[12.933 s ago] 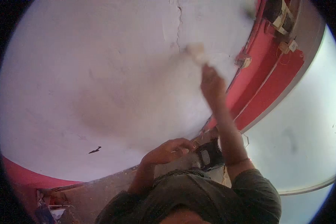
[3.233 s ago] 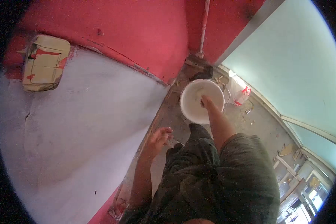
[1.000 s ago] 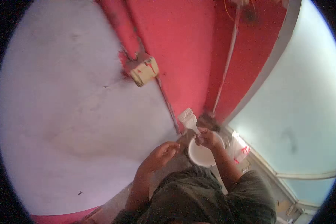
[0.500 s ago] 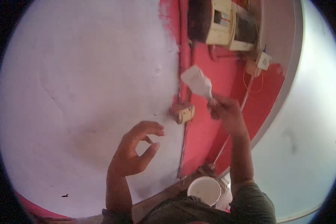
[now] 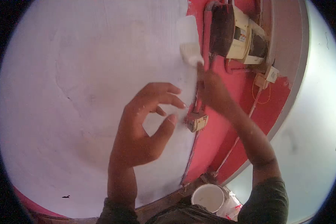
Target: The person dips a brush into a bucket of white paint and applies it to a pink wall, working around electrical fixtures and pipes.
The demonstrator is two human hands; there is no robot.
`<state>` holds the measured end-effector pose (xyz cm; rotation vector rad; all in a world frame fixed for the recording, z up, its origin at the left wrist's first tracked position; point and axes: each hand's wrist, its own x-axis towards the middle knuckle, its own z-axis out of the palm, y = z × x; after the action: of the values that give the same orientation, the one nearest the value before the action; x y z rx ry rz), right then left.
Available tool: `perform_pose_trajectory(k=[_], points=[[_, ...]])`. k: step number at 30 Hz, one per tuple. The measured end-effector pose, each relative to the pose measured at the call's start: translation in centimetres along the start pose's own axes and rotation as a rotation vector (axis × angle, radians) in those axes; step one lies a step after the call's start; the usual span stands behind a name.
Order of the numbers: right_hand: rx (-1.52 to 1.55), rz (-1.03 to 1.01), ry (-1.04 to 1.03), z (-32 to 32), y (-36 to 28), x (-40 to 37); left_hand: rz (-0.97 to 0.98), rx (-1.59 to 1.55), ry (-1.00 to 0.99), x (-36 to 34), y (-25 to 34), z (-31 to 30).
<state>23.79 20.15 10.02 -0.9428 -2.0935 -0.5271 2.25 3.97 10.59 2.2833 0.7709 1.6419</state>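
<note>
Where the white wall [image 5: 74, 97] meets the red wall [image 5: 227, 127], the right hand [image 5: 211, 89] grips a paintbrush [image 5: 190, 55], whose broad bristles are caked white and blurred. The left hand [image 5: 143, 125] hovers empty before the wall, its fingers loosely curled and apart.

right hand [image 5: 212, 89] presses brush [image 5: 190, 54] on white wall [image 5: 82, 74] at red edge; left hand [image 5: 145, 123] raised, empty; bucket [image 5: 209, 197] below.

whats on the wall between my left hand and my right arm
A small cream switch box, on the white-red paint edge, just beside the left hand; the head view shows it.
</note>
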Motion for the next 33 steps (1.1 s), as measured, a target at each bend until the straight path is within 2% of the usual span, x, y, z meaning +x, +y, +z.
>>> perform_pose_trajectory(k=[4,7,8,10,13,15,17,19,21,23,25,26,28,30,31,32,33], points=[[-0.001,0.078,-0.212,2.4,-1.2,-5.8,-0.055,-0.135,0.022,-1.8,-0.8,0.8],[0.001,-0.052,-0.246,3.5,0.1,-8.8,-0.062,-0.127,0.049,-2.6,-1.3,1.0],[-0.06,-0.025,-0.331,3.1,0.5,-9.3,-0.079,-0.138,0.05,-3.0,-1.4,1.1],[-0.18,0.022,-0.5,0.7,0.6,-8.4,-0.113,-0.156,0.054,-3.9,-1.5,1.3],[-0.241,-0.108,-0.501,-2.7,1.7,-5.1,-0.203,-0.149,0.016,-5.2,-1.4,1.4],[-0.082,-0.03,-0.57,-4.9,2.1,-0.3,-0.212,-0.149,0.024,-5.6,-1.3,1.3],[-0.052,-0.096,-0.075,-4.7,3.6,2.7,-0.222,-0.153,0.035,-5.8,-1.0,1.2],[-0.119,-0.111,-0.017,-7.4,3.3,6.4,-0.236,-0.162,0.049,-5.9,-0.5,1.3],[-0.195,-0.032,-0.047,-10.7,1.7,9.2,-0.237,-0.168,0.062,-6.1,-0.3,1.5],[0.067,-0.001,0.268,-13.3,-0.7,9.4,-0.228,-0.17,0.057,-6.2,-0.4,1.8],[0.027,-0.039,0.391,-12.8,0.1,9.4,-0.205,-0.166,0.039,-6.3,-0.6,2.1],[-0.144,-0.096,0.356,-10.8,2.0,9.8,-0.215,-0.176,0.04,-6.3,-0.6,2.5],[0.223,0.026,-0.009,-8.5,1.8,6.8,-0.23,-0.193,0.037,-6.3,-0.4,3.2],[-0.093,-0.082,0.089,-0.9,2.8,2.3,-0.25,-0.203,0.035,-6.7,-0.5,3.7],[-0.009,0.139,-0.156,-0.8,0.0,-0.5,-0.26,-0.211,0.035,-6.9,-0.5,4.0],[0.022,0.125,-0.098,0.7,-0.7,-3.4,-0.276,-0.22,0.033,-7.2,-0.6,4.1],[0.075,0.114,-0.124,3.5,-0.9,-7.0,-0.293,-0.232,0.033,-7.5,-0.7,4.1]])
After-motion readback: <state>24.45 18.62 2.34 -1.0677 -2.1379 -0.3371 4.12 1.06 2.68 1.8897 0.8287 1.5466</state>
